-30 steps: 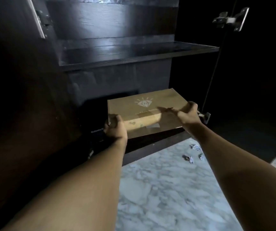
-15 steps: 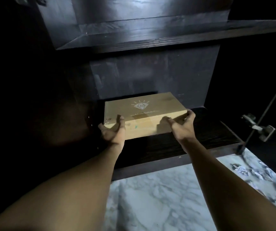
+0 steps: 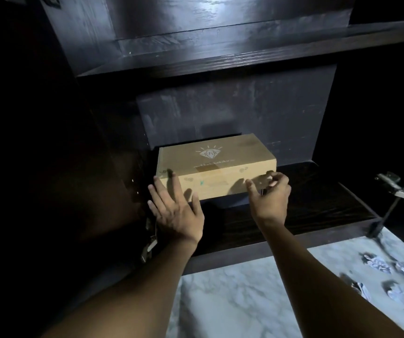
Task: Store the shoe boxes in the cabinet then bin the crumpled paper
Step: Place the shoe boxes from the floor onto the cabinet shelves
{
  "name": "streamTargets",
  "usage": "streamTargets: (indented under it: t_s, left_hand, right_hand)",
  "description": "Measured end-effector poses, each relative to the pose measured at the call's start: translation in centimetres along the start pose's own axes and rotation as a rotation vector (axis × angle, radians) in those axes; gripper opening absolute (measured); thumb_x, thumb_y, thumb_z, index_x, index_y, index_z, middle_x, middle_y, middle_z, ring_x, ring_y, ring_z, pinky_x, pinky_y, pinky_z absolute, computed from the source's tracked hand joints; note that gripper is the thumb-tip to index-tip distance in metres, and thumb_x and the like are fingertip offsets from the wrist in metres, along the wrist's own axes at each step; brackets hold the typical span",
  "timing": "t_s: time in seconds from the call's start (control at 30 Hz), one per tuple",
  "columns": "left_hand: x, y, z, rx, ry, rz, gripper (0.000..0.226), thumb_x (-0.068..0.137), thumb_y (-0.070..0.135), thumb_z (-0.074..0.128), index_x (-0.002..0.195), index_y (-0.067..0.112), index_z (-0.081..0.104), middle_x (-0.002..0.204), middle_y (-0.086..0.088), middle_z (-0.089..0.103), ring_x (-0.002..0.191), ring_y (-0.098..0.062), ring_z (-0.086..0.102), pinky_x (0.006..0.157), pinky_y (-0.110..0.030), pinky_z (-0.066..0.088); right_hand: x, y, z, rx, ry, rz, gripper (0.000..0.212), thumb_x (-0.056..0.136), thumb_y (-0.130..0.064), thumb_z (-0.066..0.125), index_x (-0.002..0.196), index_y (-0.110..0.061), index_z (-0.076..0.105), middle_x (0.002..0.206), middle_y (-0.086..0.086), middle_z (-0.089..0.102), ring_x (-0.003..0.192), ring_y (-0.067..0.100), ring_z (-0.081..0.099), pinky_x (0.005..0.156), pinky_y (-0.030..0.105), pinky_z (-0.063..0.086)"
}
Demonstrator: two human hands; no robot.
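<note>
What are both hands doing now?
Left hand: open, fingers against the brown cardboard shoe box.
Right hand: curled at its corner; grip cannot be told.

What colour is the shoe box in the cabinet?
The shoe box is tan brown with a pale diamond logo on top; best seen in the head view.

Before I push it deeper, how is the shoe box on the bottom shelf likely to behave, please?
The shoe box looks like stiff cardboard with crisp edges, so it should keep its shape. Lying flat and low on the bottom shelf, it will likely slide rather than tip. The left hand touches its front with straight fingers, perhaps hinting it is light.
</note>
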State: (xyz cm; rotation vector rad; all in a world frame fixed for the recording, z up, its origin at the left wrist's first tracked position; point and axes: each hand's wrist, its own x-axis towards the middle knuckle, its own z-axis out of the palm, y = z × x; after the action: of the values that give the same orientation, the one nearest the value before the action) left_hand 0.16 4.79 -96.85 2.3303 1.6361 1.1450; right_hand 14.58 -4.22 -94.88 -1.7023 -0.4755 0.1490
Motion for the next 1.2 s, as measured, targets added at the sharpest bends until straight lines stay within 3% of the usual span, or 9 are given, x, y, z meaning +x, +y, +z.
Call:
streamTargets:
  t_s: [0.2,0.27,0.4,0.53,0.67,0.77,0.87,0.97,1.2]
  left_hand:
    - [2.8,0.2,-0.4,0.133,-0.278,-0.052,0.077,0.094,0.044,0.044,0.156,0.03,0.001,0.162,-0.01,-0.015,0.15,-0.033,-0.008,0.119,-0.053,0.008]
    - [4.4,0.7,-0.7,0.146,-0.339,-0.103,0.08,0.093,0.044,0.048,0.155,0.032,-0.001,0.162,-0.009,-0.018,0.149,-0.034,-0.008,0.12,-0.052,0.011]
    - [6.7,1.0,-0.8,0.138,-0.46,-0.204,0.086,0.09,0.044,0.054,0.154,0.038,-0.004,0.16,-0.004,-0.023,0.147,-0.036,0.0,0.118,-0.052,0.017]
    - [6.8,1.5,-1.1,0.142,-0.5,-0.189,0.089,0.089,0.042,0.055,0.154,0.037,-0.005,0.159,-0.004,-0.025,0.145,-0.035,0.005,0.118,-0.049,0.021]
    - [7.1,2.5,-2.4,0.177,-0.512,-0.176,0.086,0.09,0.047,0.054,0.155,0.03,0.001,0.16,-0.011,-0.016,0.145,-0.036,0.003,0.118,-0.05,0.021]
    - [6.9,3.9,-4.0,0.121,-0.505,-0.156,0.077,0.091,0.045,0.053,0.154,0.025,0.013,0.16,-0.013,0.001,0.147,-0.037,0.005,0.119,-0.048,0.02]
    - [6.4,5.8,-5.4,0.025,-0.496,-0.117,0.06,0.091,0.044,0.053,0.145,0.022,0.036,0.151,-0.01,0.033,0.141,-0.035,0.026,0.111,-0.044,0.032]
    - [5.6,8.3,-6.7,-0.071,-0.541,-0.052,0.049,0.09,0.044,0.053,0.133,0.02,0.049,0.133,-0.008,0.056,0.123,-0.031,0.051,0.098,-0.042,0.047]
    - [-0.5,15.7,-9.7,-0.392,-0.818,0.201,0.037,0.096,0.03,0.055,0.128,0.013,0.059,0.126,-0.006,0.063,0.118,-0.026,0.058,0.096,-0.027,0.042]
  right_hand:
    - [1.7,-1.7,2.2,0.063,-0.228,0.017,0.066,0.084,-0.029,0.077,0.138,-0.024,0.04,0.134,0.001,0.039,0.123,0.021,0.049,0.105,0.041,0.046]
    - [2.1,-1.7,2.8,0.116,-0.283,0.041,0.068,0.085,-0.025,0.076,0.143,-0.024,0.039,0.141,0.003,0.039,0.13,0.024,0.047,0.109,0.044,0.044]
    - [2.7,-2.1,3.4,0.159,-0.419,0.101,0.074,0.092,-0.021,0.068,0.154,-0.025,0.027,0.152,0.007,0.037,0.135,0.023,0.043,0.11,0.031,0.035]
    - [3.7,-2.1,3.0,0.179,-0.491,0.159,0.073,0.096,-0.018,0.062,0.156,-0.026,0.023,0.143,0.006,0.046,0.132,0.023,0.045,0.111,0.036,0.035]
    - [4.2,-2.1,2.0,0.176,-0.393,0.154,0.061,0.096,-0.013,0.061,0.151,-0.024,0.036,0.127,0.004,0.058,0.119,0.02,0.056,0.108,0.036,0.044]
    - [3.6,-2.2,0.5,0.129,-0.377,0.125,0.057,0.097,-0.018,0.061,0.149,-0.023,0.039,0.137,0.001,0.053,0.121,0.016,0.053,0.103,0.03,0.045]
    - [2.4,-2.9,-2.1,-0.019,-0.345,0.055,0.054,0.096,-0.031,0.062,0.146,-0.026,0.043,0.138,-0.002,0.053,0.123,0.015,0.052,0.095,0.029,0.047]
    - [1.1,-4.0,-5.5,-0.146,-0.27,0.024,0.055,0.096,-0.037,0.061,0.146,-0.027,0.043,0.14,0.001,0.052,0.127,0.018,0.051,0.104,0.037,0.044]
    - [-3.0,-6.7,-15.8,-0.426,-0.089,0.009,0.051,0.092,-0.043,0.058,0.139,-0.024,0.051,0.136,0.006,0.061,0.126,0.027,0.056,0.105,0.043,0.045]
